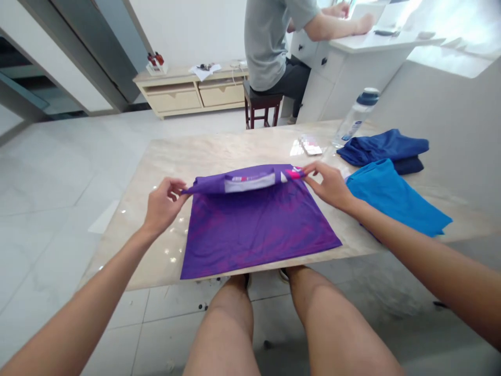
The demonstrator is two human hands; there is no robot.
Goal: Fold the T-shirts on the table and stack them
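A purple shirt lies spread on the table before me, its lower edge along the table's near side. Its far part is lifted and folded over toward me, showing a white and pink printed strip. My left hand pinches the left corner of that raised fold. At the opposite corner, by a pink patch, my right hand pinches the cloth between thumb and fingers. The fold hangs a little above the rest of the shirt. What lies under it is hidden.
Folded bright blue cloth and dark blue cloth lie right of my right hand, by a clear bottle. A small card-like item rests on the marble-look table. Beyond, a person sits on a stool.
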